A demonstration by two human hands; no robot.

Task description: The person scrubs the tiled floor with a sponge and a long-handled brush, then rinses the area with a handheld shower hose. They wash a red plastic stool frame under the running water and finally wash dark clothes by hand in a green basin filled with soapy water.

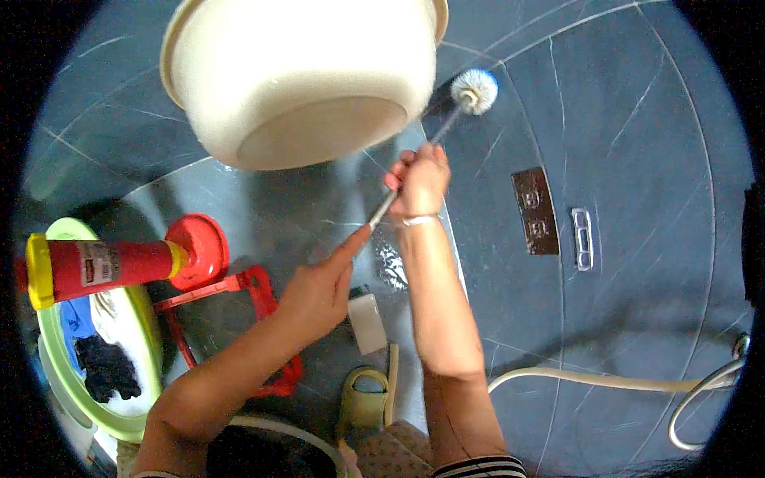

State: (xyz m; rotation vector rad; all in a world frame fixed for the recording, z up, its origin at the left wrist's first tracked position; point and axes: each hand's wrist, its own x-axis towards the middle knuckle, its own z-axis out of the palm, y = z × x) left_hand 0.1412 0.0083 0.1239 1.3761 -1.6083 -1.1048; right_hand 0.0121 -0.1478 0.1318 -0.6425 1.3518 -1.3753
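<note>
My right hand (421, 179) is closed around the middle of a long-handled cleaning brush (382, 212). Lower down, my left hand (317, 293) grips the same thin handle, its index finger stretched along it. The round brush head (474, 91), with white and blue bristles, is at the foot of the dark tiled wall, right of a large cream basin (323, 66). The basin's underside faces me. My left palm hides the handle's lower end.
Left are a light green tub (152, 364) with clothes and suds, a red-and-yellow cylindrical tool (119, 269) and a red plastic frame (263, 293). A slipper (364, 394) and pale rectangular object (367, 322) lie below. A cream hose (597, 380) runs right. A brown plate (535, 211) is beyond.
</note>
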